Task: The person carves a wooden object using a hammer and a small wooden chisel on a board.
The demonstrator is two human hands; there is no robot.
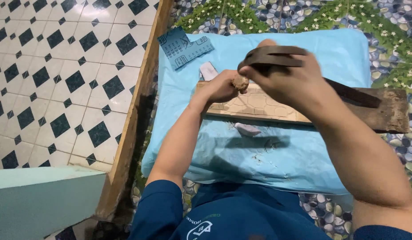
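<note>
Over the light blue plastic sheet [268, 155], a long carved wooden plank [255, 106] with a shallow relief of irregular stone shapes lies crosswise, its rough dark end [388, 113] at 3 o'clock. The sheet covers a surface patterned with pebbles and green leaves [392, 35].

The left hand [221, 86] rests on the plank's upper edge, fingers [232, 82] closed round the thick, battered top of a small wooden-handled tool [240, 82]; the lower part of the tool is hidden behind the hand.

The right hand [286, 78] hovers just above and at 3 o'clock of the left hand, fingers [259, 70] clamped on a dark flat wooden mallet [272, 57]. The mallet's long handle [352, 94] extends toward 4 o'clock, behind the forearm.

At 11 o'clock of the plank lies a blue printed card [184, 48], and beside it a small white block [209, 71]. A pale chip [248, 129] lies on the sheet at 6 o'clock of the plank. A wooden frame rail [135, 111] borders the sheet at 9 o'clock, with black-and-white tiled floor [59, 80] beyond.
</note>
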